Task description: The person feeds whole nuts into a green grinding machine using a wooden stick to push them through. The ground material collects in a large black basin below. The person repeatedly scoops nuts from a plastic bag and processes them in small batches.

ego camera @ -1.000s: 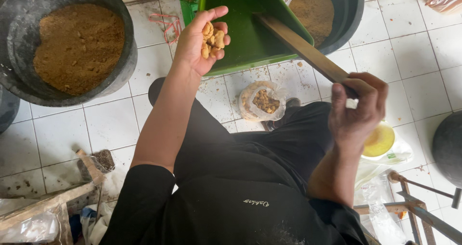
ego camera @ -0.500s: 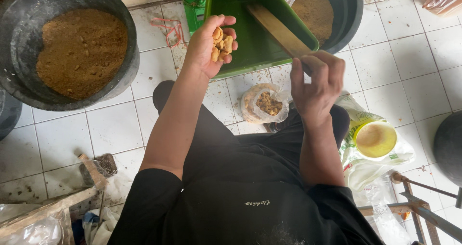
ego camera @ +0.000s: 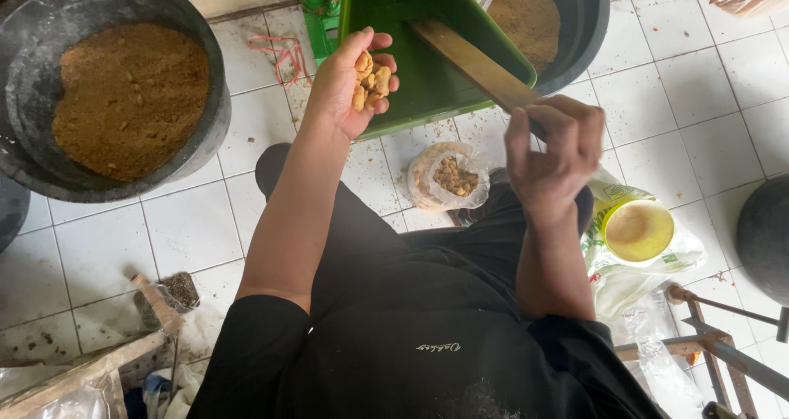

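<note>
Right hand (ego camera: pixel 552 152) grips wooden stick (ego camera: pixel 477 64), angled up-left into green hopper (ego camera: pixel 427 74); left hand (ego camera: pixel 355 86) cups nuts (ego camera: pixel 371 82); clear bag (ego camera: pixel 448 176) below.

Right hand (ego camera: pixel 549 152) drawn in from far out at the right toward the middle, now close beside the knee and higher up the wooden stick (ego camera: pixel 481 67); stick's lower end now covered by the fingers; left hand (ego camera: pixel 355 86) carried slightly rightward, cupped peanuts (ego camera: pixel 371 79) now over the green tray's (ego camera: pixel 427 82) edge; yellow-lidded cup (ego camera: pixel 638 230) now fully uncovered, previously half behind the right wrist.
</note>
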